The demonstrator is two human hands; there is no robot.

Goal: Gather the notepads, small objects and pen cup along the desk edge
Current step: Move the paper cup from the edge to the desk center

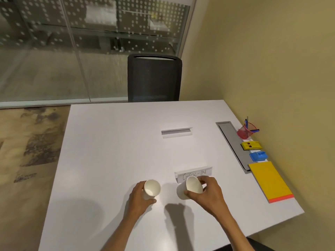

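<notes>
White rectangular desk (108, 160) before glass partition (54, 51); left hand (139, 198) and right hand (208, 194) each clasp a white paper cup, near its front edge.

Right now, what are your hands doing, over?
Left hand gripping a paper cup; right hand gripping another cup. Pen cup, small objects, yellow notepad lined along right desk edge. Nothing blocking.

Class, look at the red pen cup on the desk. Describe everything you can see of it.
The pen cup looks like red see-through mesh, round and open-topped, narrowing downward. It stands upright near the desk's right edge, beside the grey cable tray and beyond the yellow block. Blue and dark pens lean out. No hand touches it.
</notes>
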